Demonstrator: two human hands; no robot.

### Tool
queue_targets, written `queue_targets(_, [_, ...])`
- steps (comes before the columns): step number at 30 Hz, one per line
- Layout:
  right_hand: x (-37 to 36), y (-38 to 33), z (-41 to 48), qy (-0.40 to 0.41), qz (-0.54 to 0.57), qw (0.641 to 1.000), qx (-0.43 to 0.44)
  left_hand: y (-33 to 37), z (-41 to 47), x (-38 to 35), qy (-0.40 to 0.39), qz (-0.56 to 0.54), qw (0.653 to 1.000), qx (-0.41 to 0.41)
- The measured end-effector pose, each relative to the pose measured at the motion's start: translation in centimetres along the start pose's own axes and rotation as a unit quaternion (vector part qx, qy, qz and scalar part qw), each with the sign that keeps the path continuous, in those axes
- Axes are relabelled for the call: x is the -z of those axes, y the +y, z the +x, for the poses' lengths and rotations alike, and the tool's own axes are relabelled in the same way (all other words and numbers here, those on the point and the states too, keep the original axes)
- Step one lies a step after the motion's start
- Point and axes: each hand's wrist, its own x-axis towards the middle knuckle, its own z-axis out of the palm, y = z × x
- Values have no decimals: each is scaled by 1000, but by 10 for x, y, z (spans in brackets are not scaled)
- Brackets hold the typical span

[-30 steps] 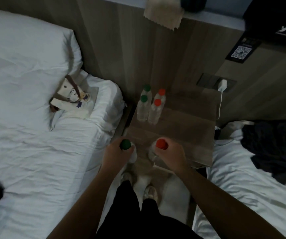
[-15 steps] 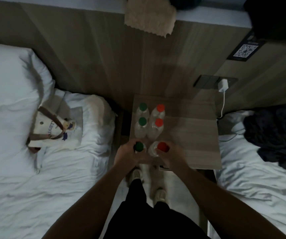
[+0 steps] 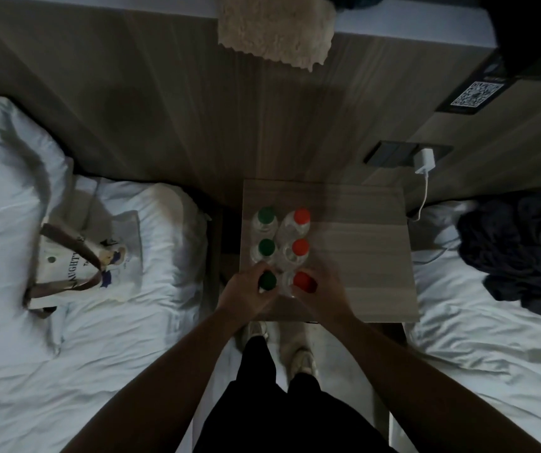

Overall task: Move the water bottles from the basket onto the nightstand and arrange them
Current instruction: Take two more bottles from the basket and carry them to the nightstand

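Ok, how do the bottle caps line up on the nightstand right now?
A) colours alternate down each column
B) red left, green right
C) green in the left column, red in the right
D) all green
C: green-capped bottles fill the left column, red-capped bottles the right; the left hand grips the nearest green-capped bottle, the right hand the nearest red-capped bottle.

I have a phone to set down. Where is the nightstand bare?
The nightstand is bare on its right half, from the red-capped bottles to its right edge. Its left side is crowded: green-capped bottles beside them, the left hand and right hand gripping the nearest pair.
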Motion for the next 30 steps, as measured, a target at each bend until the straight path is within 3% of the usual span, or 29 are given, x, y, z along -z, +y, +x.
queue_targets(9, [11,4,-4,-35,-32,998,32,-2,-13,-5,44,6,999,-9])
queue_targets(13, [13,13,-12,-40,-10,998,38,1,-35,-15,88,-52,991,86])
queue_targets(17, [15,33,-30,-98,23,995,19,-4,-80,-33,147,-80,974,151])
queue_targets(23, [14,84,-64,-210,-63,975,37,-19,-162,-99,177,-110,937,281])
queue_targets(30, [12,130,-89,-298,-112,946,68,2,-252,-181,292,-143,879,348])
